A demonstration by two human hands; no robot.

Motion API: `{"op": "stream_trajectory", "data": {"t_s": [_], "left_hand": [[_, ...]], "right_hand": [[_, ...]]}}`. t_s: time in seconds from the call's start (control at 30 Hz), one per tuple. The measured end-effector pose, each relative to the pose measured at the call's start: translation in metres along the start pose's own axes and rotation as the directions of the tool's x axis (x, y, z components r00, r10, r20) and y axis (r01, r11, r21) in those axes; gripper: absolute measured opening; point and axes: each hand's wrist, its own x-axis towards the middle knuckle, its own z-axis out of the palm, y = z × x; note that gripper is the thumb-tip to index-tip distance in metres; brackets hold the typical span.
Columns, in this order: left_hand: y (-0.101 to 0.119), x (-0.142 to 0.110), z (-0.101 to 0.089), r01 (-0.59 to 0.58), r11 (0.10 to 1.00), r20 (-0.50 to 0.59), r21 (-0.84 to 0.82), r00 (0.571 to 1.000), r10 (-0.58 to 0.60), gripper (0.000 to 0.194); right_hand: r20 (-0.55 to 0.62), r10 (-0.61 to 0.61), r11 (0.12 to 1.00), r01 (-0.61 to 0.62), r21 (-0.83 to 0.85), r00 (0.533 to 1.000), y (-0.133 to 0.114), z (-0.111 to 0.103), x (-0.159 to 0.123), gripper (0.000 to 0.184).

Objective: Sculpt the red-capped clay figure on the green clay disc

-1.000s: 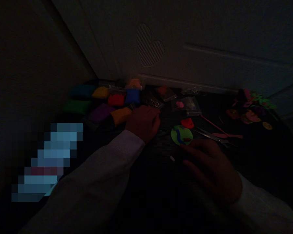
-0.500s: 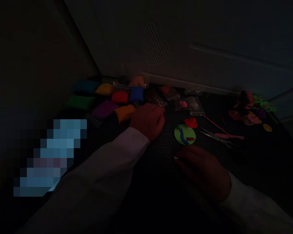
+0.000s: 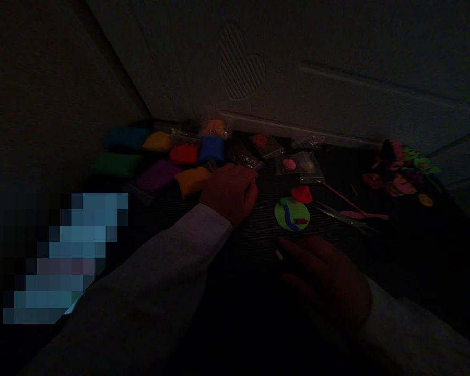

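My left hand [image 3: 230, 194] rests on the dark table with its fingers curled closed; whatever they hold, if anything, is hidden. In front of me my right hand [image 3: 329, 277] is open, thumb and index finger apart. A small white piece of clay [image 3: 279, 254] lies by its fingertips. Just beyond is a flat green clay disc [image 3: 293, 209], bearing a wavy blue strip [image 3: 286, 213] and a small dark red piece [image 3: 301, 221]. A red clay lump [image 3: 301, 194] touches or nearly touches the disc's far edge.
Scissors [image 3: 344, 216] and a thin pink stick [image 3: 342, 198] lie right of the disc. Bags of coloured clay, including orange [image 3: 191, 181] and blue [image 3: 211, 150], sit back left. Colourful clay flowers [image 3: 401, 184] stand far right. A pixelated bright screen [image 3: 72, 240] is at left.
My right hand moved left and nearer from the disc, closed its fingertips on the small white clay piece, then opened them again. My left hand stayed in place.
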Motion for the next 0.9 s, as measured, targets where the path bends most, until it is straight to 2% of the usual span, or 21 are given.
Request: {"op": "stream_trajectory", "data": {"t_s": [0.1,0.2,0.37,0.5,0.63,0.73,0.9], "left_hand": [[0.000,0.000,0.000,-0.002,1.000,0.000,-0.002,1.000,0.002,0.021],[0.001,0.000,0.000,-0.003,1.000,-0.006,0.001,1.000,0.003,0.020],[0.001,0.000,0.000,0.000,1.000,-0.009,0.001,1.000,0.000,0.020],[0.000,0.000,0.000,-0.003,1.000,-0.004,-0.001,1.000,0.003,0.020],[0.000,0.000,0.000,0.000,1.000,0.002,0.004,1.000,0.000,0.021],[0.000,-0.001,0.000,-0.003,1.000,0.002,0.004,1.000,0.003,0.021],[0.000,0.000,-0.001,-0.006,1.000,-0.005,0.004,1.000,0.006,0.020]], "right_hand": [[0.028,-0.040,0.985,0.045,-0.168,0.999,-0.002,-0.001,-0.007,0.055],[0.093,-0.033,0.969,0.055,-0.241,0.995,-0.006,0.001,-0.009,0.062],[0.131,-0.098,0.957,0.130,-0.258,0.986,-0.011,0.005,-0.008,0.063],[0.126,-0.047,0.958,0.080,-0.274,0.991,-0.010,0.003,-0.007,0.066],[0.151,-0.085,0.963,0.120,-0.241,0.985,-0.009,0.001,-0.007,0.067],[0.154,-0.015,0.968,0.053,-0.247,0.988,-0.008,0.000,-0.007,0.068],[0.174,-0.052,0.972,0.090,-0.215,0.983,-0.009,0.000,-0.006,0.068]]}}
